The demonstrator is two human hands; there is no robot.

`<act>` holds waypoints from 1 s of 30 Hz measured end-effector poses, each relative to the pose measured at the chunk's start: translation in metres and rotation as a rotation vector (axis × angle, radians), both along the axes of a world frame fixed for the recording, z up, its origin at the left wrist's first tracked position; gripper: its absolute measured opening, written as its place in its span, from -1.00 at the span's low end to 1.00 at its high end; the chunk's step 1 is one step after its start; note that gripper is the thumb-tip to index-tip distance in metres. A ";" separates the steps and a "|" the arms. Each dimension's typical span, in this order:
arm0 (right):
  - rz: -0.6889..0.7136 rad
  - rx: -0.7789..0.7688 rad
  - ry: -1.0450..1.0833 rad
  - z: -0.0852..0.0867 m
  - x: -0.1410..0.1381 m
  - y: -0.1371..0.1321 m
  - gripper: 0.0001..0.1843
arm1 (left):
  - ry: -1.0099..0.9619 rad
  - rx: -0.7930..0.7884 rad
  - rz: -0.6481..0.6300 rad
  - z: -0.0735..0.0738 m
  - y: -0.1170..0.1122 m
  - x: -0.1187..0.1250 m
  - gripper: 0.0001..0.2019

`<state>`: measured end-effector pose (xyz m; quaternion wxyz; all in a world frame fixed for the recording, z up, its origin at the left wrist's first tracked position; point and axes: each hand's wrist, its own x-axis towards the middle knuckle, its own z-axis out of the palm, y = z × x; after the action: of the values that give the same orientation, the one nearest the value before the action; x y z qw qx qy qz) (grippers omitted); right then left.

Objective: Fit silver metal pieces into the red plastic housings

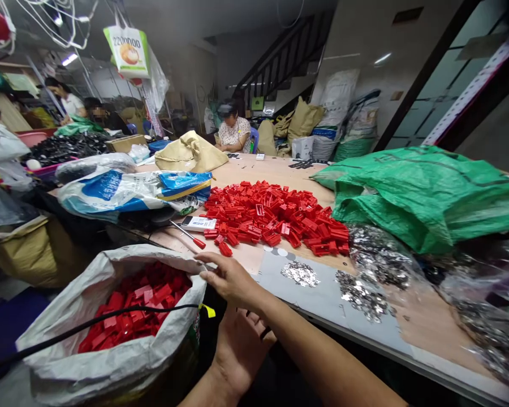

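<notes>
Head view, right hand (pixel 225 278): the sack's rim appears to be pinched between thumb and fingers at the side nearest the table.
Left hand (pixel 241 346): held just below the right one, fingers curled; whether anything is gripped cannot be told.
White sack (pixel 144 363): stood beside the table's near edge, toward its left end, mouth wide.
Red pieces in the sack (pixel 139 299): seen just left of the right fingertips, untouched by them; crossed by a black cord (pixel 97 322).
Progress: judged as partway, since pieces are found both in the sack and on the table; whether the sack is being filled or emptied cannot be told.
Red heap (pixel 275 215): spread on the table (pixel 432 333), beyond the right fingers and set back from the near edge, clear of both hands.
Screwdriver (pixel 199 243): laid between heap and sack, near the edge.
Silver discs (pixel 300 273): piled on a grey sheet (pixel 275 277) along the near edge.
Green sack (pixel 424 192): laid right of the heap.
</notes>
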<state>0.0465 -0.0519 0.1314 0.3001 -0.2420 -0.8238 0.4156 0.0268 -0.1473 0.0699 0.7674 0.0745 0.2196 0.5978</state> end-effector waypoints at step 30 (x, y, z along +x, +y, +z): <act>0.005 -0.140 -0.148 -0.028 0.171 -0.042 -0.87 | 0.263 -0.033 -0.174 -0.029 0.029 0.021 -0.68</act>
<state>0.2178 -0.0937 0.1038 0.2195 -0.2904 -0.8133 0.4540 0.0479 -0.1184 0.0408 0.7821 0.1582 0.3207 0.5103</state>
